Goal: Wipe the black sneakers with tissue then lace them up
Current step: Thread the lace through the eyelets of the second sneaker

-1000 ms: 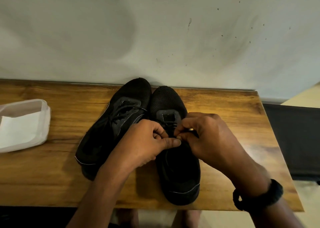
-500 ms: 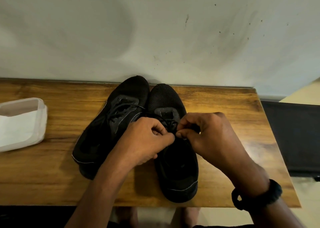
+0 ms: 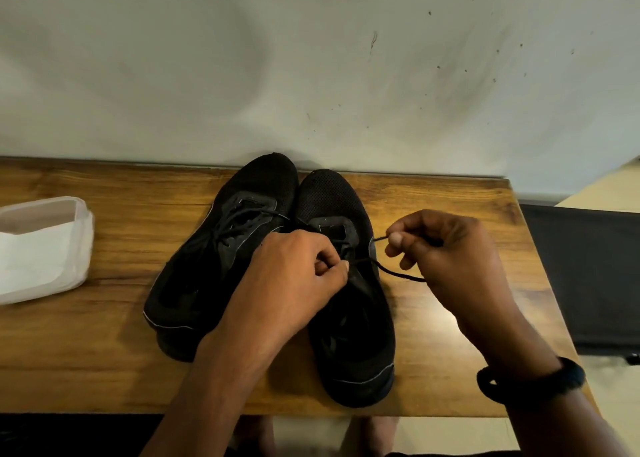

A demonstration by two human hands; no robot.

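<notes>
Right hand (image 3: 450, 259) pinches black lace (image 3: 393, 272) end; left hand (image 3: 294, 276) pinches it over mesh sneaker (image 3: 332, 196).

Bare forearms (image 3: 221, 370); black band (image 3: 536, 389), perhaps a fitness tracker, round the right wrist.

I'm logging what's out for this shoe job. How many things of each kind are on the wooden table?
Black mesh sneakers: 2 (the black shoelace of one is pinched by the left hand and the right hand)
Translucent plastic pack of white tissues: 1
Total: 3
</notes>
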